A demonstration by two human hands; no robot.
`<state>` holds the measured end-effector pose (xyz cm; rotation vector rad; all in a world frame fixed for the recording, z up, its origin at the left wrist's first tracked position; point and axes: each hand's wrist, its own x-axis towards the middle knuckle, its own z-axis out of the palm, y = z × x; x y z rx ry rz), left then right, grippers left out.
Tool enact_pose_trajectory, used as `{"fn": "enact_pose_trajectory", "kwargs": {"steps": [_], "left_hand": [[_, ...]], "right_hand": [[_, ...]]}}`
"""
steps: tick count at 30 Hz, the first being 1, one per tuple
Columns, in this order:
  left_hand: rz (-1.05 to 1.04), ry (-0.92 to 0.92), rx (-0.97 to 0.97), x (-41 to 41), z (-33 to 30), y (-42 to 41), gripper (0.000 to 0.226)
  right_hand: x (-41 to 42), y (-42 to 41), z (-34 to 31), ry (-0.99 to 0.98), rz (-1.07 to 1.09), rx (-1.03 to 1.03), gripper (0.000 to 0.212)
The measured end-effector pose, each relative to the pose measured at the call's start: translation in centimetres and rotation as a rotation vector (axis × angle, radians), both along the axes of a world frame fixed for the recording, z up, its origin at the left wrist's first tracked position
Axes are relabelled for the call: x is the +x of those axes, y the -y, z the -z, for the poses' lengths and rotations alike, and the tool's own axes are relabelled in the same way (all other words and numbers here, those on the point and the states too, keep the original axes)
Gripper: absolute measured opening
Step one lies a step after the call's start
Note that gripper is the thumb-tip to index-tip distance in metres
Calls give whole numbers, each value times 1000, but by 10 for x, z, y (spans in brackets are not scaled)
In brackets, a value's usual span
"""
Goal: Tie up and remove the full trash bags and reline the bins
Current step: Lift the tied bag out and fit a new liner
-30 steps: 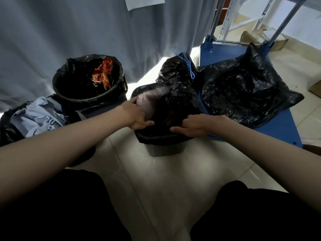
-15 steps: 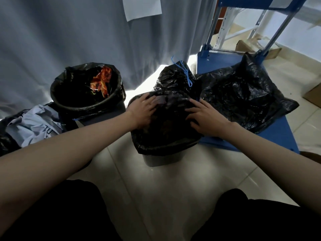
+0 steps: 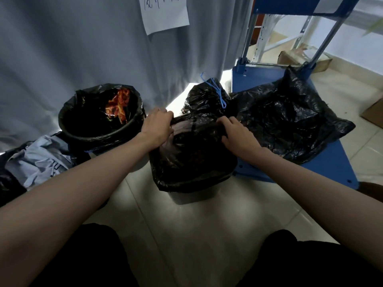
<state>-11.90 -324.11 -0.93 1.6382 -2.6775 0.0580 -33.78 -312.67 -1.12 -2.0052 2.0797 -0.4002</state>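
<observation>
A grey curtain is hanging across the back, and a blue platform cart is standing at the right with its handle cut off by the top edge. A loose black trash bag is lying crumpled on the cart deck, touching a tied black bag whose blue drawstring is sticking up. At the left, a round lined bin is holding an orange wrapper, its print too dark to read. In the middle, a black liner is draping over a small grey bin, hiding all but its base. The left hand is pinching the liner's top edge in a curled grip; the right hand is doing the same, fingertips buried in plastic. A paper note on the curtain is showing handwriting, cropped and illegible.
</observation>
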Motion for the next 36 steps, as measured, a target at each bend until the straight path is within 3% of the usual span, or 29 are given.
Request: {"fn": "enact_pose_trajectory", "kwargs": {"steps": [4,9,13,16,19,23,26,29,31,33,35,36], "left_hand": [[-72,0,-2,2,7,9,22],[-188,-132,165,10,13,17,17],[-166,-64,334,6,7,31,37],[-91,-163,403,-6,-1,37,59],[7,-335,377,-25,0,37,37],[12,-233,227,-40,11,33,23],[47,-36,84,-44,19,29,38],[84,2,7,-44,22,27,49],[166,-58,-71,-40,17,22,60],[361,-160,-161,-34,11,10,48],[575,-138,-11,-23,10,-6,28],[620,10,125,-16,12,-14,26]], "right_hand": [[6,7,3,36,68,9,53],[1,16,9,140,167,139,40],[-4,24,18,283,248,253,43],[-4,29,22,487,340,226,44],[-6,33,22,539,378,190,42],[-8,33,23,525,336,225,28],[-7,31,22,519,295,289,32],[-4,30,22,487,278,293,35],[-4,30,22,457,271,288,36],[-4,29,21,452,266,288,37],[-4,27,20,453,256,286,36],[-4,26,19,447,251,283,35]]}}
